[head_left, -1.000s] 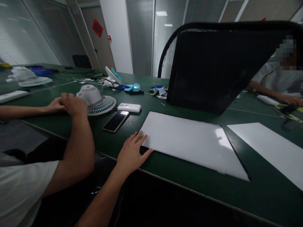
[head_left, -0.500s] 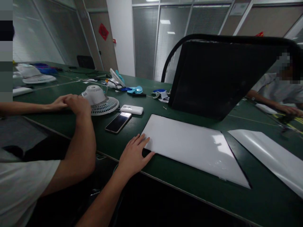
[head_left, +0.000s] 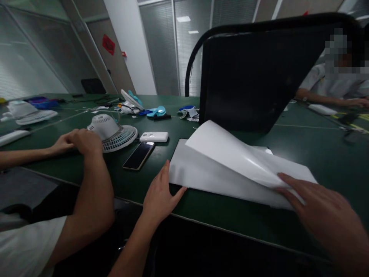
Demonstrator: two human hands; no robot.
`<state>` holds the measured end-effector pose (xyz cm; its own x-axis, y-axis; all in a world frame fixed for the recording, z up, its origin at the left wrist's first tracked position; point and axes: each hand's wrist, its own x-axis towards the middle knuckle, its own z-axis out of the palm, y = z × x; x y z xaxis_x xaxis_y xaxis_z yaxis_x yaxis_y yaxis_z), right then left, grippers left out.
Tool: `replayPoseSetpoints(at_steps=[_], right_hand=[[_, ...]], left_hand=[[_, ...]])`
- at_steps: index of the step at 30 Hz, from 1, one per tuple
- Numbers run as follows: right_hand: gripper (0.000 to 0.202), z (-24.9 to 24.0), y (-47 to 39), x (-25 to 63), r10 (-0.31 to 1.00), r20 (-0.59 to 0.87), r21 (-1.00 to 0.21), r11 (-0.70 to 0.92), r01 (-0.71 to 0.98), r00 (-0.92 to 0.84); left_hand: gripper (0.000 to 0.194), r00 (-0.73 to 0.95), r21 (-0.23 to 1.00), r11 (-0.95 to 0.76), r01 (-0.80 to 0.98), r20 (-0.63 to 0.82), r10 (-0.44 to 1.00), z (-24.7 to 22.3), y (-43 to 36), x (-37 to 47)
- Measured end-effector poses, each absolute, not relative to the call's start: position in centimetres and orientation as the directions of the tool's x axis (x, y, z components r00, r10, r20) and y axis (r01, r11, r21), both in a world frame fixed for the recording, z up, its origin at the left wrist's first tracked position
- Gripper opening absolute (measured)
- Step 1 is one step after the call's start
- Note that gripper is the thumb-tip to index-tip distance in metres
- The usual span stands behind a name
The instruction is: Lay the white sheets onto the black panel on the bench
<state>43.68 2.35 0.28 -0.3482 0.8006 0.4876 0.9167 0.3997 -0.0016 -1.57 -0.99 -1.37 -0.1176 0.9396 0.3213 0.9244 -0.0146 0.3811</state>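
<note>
My left hand lies flat on the green table, fingers spread, its fingertips against the left edge of a white sheet that lies flat. A second glossy white sheet is curled over the first one. My right hand holds this upper sheet at its near right corner, with the fingers on top of it.
A co-worker's arms rest at the left beside a white fan grille. A phone and a white power bank lie near my left hand. A black panel stands behind the sheets. Another person sits at the far right.
My right hand has come into view and brought the second white sheet from the right over the first one. My left hand has stayed at the sheet's left edge.
</note>
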Motion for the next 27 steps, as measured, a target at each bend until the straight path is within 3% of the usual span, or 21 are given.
replayPoseSetpoints(at_steps=[4, 9, 14, 20, 27], right_hand=[[0.06, -1.9, 4.5, 40.1, 0.774, 0.414, 0.031, 0.513, 0.858, -0.479], [0.051, -3.2, 4.9, 39.5, 0.757, 0.358, -0.013, 0.589, 0.808, -0.546], [0.047, -2.8, 4.5, 39.8, 0.779, 0.322, -0.052, 0.582, 0.811, -0.538], [0.05, -2.7, 4.2, 40.8, 0.781, 0.38, -0.019, 0.541, 0.841, -0.495], [0.07, -3.8, 3.4, 48.0, 0.832, 0.377, 0.07, 0.412, 0.908, -0.407]], left_hand=[[0.104, -0.129, 0.384, -0.006, 0.923, 0.326, 0.936, -1.5, -1.0, -1.7], [0.073, -0.099, 0.33, -0.011, 0.944, 0.314, 0.944, -1.1, -1.0, -1.4], [0.063, -0.081, 0.283, -0.021, 0.959, 0.345, 0.935, -1.2, -0.8, -1.5], [0.061, -0.02, 0.269, -0.064, 0.961, 0.301, 0.953, -1.3, -0.6, -1.6], [0.064, -0.022, 0.284, -0.059, 0.957, 0.273, 0.962, -0.7, -0.7, -1.5]])
